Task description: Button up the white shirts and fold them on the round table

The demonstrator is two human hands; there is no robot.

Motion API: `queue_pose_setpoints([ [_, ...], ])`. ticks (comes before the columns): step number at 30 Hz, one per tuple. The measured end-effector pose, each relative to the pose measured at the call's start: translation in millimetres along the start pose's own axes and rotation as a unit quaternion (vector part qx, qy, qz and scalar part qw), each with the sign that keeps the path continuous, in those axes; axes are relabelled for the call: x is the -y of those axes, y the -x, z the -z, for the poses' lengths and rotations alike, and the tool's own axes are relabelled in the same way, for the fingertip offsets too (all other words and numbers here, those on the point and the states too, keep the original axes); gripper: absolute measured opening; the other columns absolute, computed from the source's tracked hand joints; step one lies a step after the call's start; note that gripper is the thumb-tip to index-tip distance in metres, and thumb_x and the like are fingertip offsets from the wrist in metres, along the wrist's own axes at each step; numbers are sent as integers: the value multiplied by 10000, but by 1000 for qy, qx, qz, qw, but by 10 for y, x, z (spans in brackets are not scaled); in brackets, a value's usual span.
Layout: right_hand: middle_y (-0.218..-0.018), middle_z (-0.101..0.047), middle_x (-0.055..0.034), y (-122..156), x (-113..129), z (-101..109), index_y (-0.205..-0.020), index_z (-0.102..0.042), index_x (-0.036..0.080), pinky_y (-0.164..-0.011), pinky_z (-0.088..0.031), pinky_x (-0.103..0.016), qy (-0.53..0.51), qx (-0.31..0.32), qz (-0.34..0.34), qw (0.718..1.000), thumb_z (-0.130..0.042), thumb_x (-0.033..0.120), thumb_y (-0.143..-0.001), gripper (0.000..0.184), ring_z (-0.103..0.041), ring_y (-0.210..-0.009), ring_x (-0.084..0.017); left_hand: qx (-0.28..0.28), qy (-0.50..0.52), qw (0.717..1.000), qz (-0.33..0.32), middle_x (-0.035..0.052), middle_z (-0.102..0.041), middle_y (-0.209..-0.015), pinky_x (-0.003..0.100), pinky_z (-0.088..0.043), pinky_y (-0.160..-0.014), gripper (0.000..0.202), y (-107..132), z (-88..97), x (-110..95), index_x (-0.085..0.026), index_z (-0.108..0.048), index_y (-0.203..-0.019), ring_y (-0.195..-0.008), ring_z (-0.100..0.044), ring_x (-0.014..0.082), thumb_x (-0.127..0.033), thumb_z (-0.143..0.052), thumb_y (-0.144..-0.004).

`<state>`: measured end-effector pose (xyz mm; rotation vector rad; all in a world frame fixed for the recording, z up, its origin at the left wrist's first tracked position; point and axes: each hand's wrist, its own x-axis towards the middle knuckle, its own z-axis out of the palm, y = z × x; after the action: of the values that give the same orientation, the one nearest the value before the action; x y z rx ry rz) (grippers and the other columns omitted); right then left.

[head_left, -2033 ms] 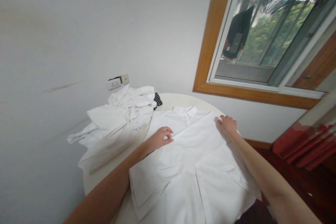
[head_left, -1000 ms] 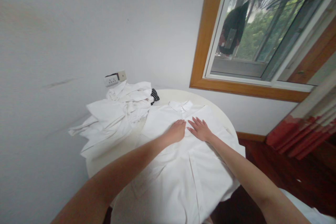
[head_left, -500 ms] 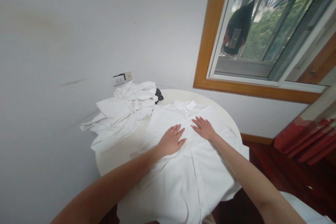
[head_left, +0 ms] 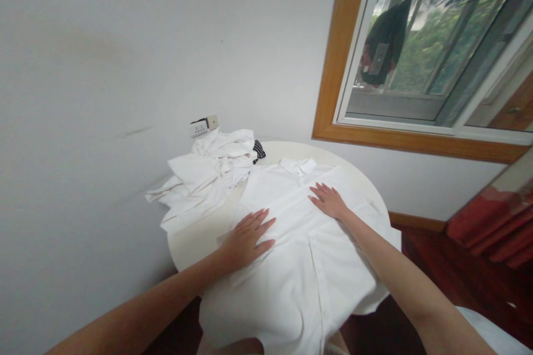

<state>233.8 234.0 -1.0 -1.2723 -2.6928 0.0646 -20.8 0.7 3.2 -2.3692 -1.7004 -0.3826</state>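
A white collared shirt (head_left: 308, 266) lies spread flat on a round cream table (head_left: 195, 241), collar toward the wall, its hem hanging over the near edge. My left hand (head_left: 246, 238) rests flat and open on the shirt's left side, fingers stretched out. My right hand (head_left: 330, 200) lies flat and open on the shirt's upper middle, just below the collar (head_left: 298, 166).
A heap of crumpled white clothes (head_left: 204, 177) with a bit of black striped fabric (head_left: 259, 150) sits at the table's back left. A wall socket (head_left: 203, 126) is behind it. A wood-framed window (head_left: 416, 55) is at right, red curtain (head_left: 491, 222) below it.
Both hands came together at the shirt's middle. Then my left hand slid down and left across the cloth, while my right stayed near the collar.
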Motion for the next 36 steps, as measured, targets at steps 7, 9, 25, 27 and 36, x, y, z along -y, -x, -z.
queue_pose_setpoints([
  [7, -1535, -242, -18, 8, 11, 25, -1431, -352, 299, -1124, -157, -461, -2, 10, -5, 1000, -184, 638, -914, 640, -176, -1415, -229, -6, -36, 999, -22, 42, -347, -1490, 406, -267, -1121, 597, 341, 151, 45, -308, -275, -1449, -1348, -358, 222, -531, -391, -907],
  [9, -1537, -234, -19, 9, 19, 30, -1435, -344, 299, -1124, -152, -458, 3, 15, -7, 1000, -182, 631, -918, 636, -171, -1416, -225, -6, -54, 998, -37, 35, -370, -1478, 418, -197, -1142, 595, 389, 210, 57, -320, -264, -1451, -1348, -357, 220, -533, -384, -909],
  [25, -1538, -227, -26, 16, 72, 61, -1443, -329, 300, -1122, -144, -472, -9, 7, -6, 1000, -206, 600, -926, 610, -160, -1418, -238, -41, 9, 999, 22, 105, -446, -1423, 470, -323, -1074, 541, -1150, -420, -416, -218, -467, -1357, -1327, -384, 284, -509, -311, -928],
  [27, -1539, -224, -26, 11, 83, 74, -1444, -327, 303, -1123, -134, -479, -14, 6, -9, 1000, -206, 598, -927, 607, -153, -1419, -240, -54, 17, 998, 21, 96, -417, -1445, 485, -294, -1090, 575, -1126, -514, -403, -236, -440, -1377, -1345, -355, 287, -551, -325, -911],
  [36, -1541, -215, 9, 0, 150, 111, -1444, -295, 365, -1093, -117, -590, -36, 31, 66, 997, -183, 572, -938, 558, -121, -1423, -270, -56, 29, 998, 24, 95, -399, -1457, 493, -273, -1102, 612, -1077, -496, -406, -233, -431, -1383, -1360, -327, 291, -589, -335, -894],
])
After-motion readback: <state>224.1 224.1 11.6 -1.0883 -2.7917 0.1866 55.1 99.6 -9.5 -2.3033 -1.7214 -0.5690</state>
